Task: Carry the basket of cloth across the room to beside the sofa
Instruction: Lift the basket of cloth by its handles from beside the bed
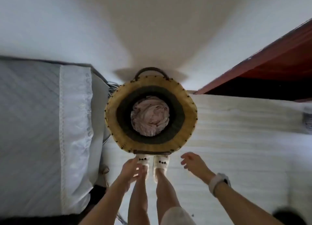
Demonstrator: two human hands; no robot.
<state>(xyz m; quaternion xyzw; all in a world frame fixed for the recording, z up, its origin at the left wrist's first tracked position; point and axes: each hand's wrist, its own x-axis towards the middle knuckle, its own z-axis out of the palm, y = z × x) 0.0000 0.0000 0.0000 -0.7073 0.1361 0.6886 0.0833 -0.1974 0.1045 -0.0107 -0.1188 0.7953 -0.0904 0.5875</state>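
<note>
Basket (150,114), round, woven, tan rim with dark inner band, two dark handles; standing on pale floor just ahead of both hands, untouched. Far left of left hand: bed (33,131) with grey quilted cover and white lace-edged sheet (76,123). Left hand (130,170): released, fingers loose, extended toward near handle (152,152), just short of it, holding nothing. Cloth (150,117): pale pink, bunched, lying at basket bottom, ahead of and between the hands. Slippers (160,162): white with dark dots, between the hands, toes touching basket's near edge. Right hand (194,162): released, fingers spread and curled, empty, right of near handle and apart from it. Watch (217,182): pale strap, on right wrist. Rug (236,123): cream, ribbed, ahead of right hand. Red-brown wooden door (270,64): far ahead, right.
</note>
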